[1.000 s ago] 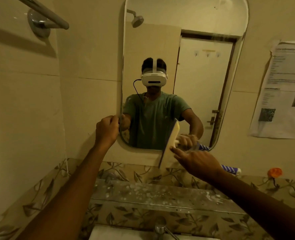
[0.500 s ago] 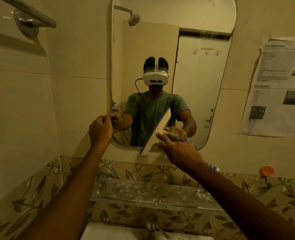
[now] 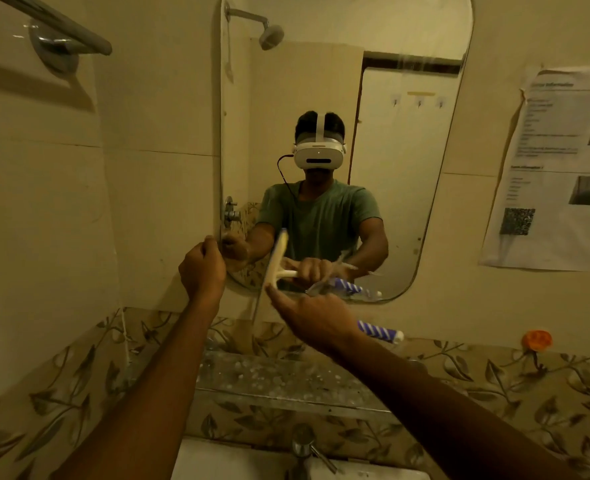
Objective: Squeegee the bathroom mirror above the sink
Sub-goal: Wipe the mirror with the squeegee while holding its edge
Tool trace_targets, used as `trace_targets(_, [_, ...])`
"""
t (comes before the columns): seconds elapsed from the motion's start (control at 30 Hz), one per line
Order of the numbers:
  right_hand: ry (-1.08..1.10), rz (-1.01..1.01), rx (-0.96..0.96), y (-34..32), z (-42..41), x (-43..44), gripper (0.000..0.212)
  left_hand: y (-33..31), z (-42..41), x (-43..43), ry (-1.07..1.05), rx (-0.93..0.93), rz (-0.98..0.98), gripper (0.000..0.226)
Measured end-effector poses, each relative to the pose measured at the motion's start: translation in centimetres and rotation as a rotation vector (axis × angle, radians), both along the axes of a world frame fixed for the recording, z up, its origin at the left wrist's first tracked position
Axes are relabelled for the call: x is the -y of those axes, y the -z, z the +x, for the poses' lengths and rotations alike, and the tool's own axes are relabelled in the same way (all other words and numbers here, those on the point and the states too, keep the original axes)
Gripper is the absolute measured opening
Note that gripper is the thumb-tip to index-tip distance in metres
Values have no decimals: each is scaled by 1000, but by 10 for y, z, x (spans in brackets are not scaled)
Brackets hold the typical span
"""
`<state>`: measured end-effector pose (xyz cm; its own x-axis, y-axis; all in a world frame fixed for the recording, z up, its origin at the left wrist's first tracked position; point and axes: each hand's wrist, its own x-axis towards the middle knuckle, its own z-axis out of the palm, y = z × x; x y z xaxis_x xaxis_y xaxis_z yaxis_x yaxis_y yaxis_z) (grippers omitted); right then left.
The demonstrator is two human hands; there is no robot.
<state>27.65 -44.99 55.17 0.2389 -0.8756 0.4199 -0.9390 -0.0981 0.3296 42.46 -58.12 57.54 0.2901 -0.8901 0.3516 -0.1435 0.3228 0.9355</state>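
The tall round-cornered mirror (image 3: 400, 140) hangs on the tiled wall above the sink (image 3: 238, 462). My right hand (image 3: 307, 318) grips the handle of a pale squeegee (image 3: 275, 261). Its blade stands nearly upright against the glass near the mirror's lower left, and the handle is mostly hidden behind my fingers. My left hand (image 3: 203, 271) is a closed fist at the mirror's lower-left edge, a short way left of the blade, with nothing visible in it. The reflection shows a person in a green shirt with both arms out.
A spotted glass shelf (image 3: 286, 379) sits below the mirror with a blue-and-white striped tube (image 3: 380, 330) at its right. An orange hook (image 3: 536, 339), a paper notice (image 3: 556, 168), a towel bar (image 3: 68, 29) and the tap (image 3: 304, 445) surround the work area.
The squeegee has moved left along the mirror's lower part toward my left hand, and its blade has turned more upright. My left hand stayed at the mirror's edge.
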Motion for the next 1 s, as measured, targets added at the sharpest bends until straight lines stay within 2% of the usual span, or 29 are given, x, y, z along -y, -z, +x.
trace_targets(0.17, [17,9,-107,-6,14,18,54,-4,0,2,17,-29,20,43])
trace_targets(0.37, [-5,79,-13,16,-67,-24,52,-2,2,6,30,-38,50,48])
trace_targets(0.5, [197,111,-49,22,-106,-58,55,0,-2,5,5,-72,51,48])
trace_targets(0.6, [210,135,-51,17,-96,-62,55,8,-7,-1,-9,-111,41,43])
trace_targets(0.77, [45,18,18,3,-61,-24,53,9,-17,-12,-45,-135,91,44])
trace_targets(1.0, [98,-28,184,13,-79,-31,49,6,-15,-5,-12,-161,175,53])
